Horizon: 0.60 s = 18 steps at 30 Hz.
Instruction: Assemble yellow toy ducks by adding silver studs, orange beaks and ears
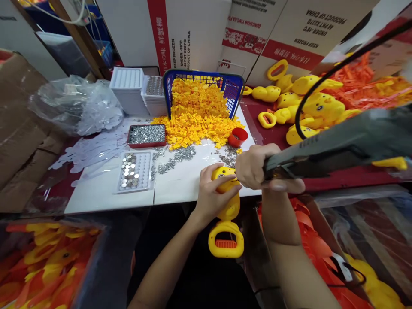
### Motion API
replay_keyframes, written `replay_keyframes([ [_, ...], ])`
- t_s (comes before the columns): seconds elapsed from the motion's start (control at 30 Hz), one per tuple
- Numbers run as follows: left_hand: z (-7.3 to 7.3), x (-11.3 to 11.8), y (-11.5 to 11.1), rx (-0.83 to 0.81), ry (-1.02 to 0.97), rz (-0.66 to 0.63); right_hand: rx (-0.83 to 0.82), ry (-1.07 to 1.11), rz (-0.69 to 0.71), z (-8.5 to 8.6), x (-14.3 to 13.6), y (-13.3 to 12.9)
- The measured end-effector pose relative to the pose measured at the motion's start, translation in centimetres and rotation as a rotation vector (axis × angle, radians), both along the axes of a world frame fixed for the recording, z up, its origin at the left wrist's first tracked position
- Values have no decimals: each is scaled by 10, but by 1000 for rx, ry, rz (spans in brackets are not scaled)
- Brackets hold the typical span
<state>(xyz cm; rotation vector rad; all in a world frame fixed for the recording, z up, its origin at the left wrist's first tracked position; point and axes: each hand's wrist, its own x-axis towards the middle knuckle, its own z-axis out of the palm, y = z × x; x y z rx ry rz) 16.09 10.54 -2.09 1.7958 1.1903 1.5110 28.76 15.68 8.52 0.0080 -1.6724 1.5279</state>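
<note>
At the front edge of the surface point(177, 189), the left hand point(210, 191) has its fingers around a yellow toy point(231, 209); the right hand point(252, 167) grips a grey tool point(322, 148), its tip apparently hidden.

Basket point(232, 96): by worktop point(175, 189) rear edge, loose parts point(196, 109) inside and before it
Pin tray point(147, 135): left of parts
Disc tray point(141, 171): before pin tray
Cup point(238, 137): right of parts
Duck heap point(322, 107): right rear
Held duck point(230, 210): across front edge
</note>
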Motion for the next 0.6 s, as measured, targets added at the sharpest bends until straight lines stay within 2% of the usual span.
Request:
replay_keyframes([
  [0.13,0,-2,1,-14,8,2,62,-50,-17,-2,-1,3],
  [0.2,0,-4,-1,-22,7,0,39,-41,-103,0,3,2],
  [0.23,0,-5,-2,-26,4,0,17,-11,-194,2,7,0],
  [0.3,0,-7,-6,-33,8,-5,-35,43,-473,6,17,-2],
  [0.47,0,-6,-20,40,75,-63,-99,-24,-1454,11,66,2],
  [0.53,1,-4,-23,81,86,-61,-68,-31,-1655,9,92,5],
  [0.6,2,-2,-23,109,85,-48,-39,-43,-1733,7,119,5],
])
